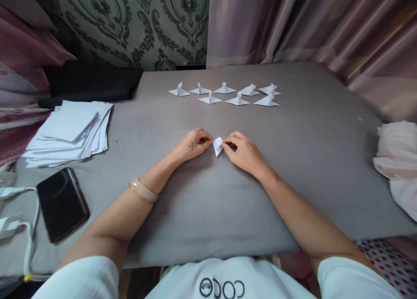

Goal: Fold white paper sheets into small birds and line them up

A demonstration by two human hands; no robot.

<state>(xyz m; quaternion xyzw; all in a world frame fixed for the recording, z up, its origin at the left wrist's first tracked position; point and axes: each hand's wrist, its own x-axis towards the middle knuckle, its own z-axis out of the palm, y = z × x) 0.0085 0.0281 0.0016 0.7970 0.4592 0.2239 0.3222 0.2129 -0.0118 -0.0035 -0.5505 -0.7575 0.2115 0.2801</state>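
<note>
Between my two hands is a small folded piece of white paper [218, 147], kite-shaped with its point toward me. My left hand [196, 143] pinches its left corner between thumb and fingertips. On the opposite side, the thumb and index finger of my right hand [242, 150] close on the right corner. The paper is at or just above the grey-covered table [228, 207]; I cannot tell whether it touches. Farther back, several folded white paper birds [237, 99] stand in two rows with their wings spread.
On the left lies a stack of white paper sheets [68, 129], with a black folded cloth or bag [94, 82] behind it. Nearer are a dark phone [63, 204] and white cables [30, 242]. Crumpled pale fabric [395, 160] sits at the right edge. Curtains [293, 25] hang behind the table.
</note>
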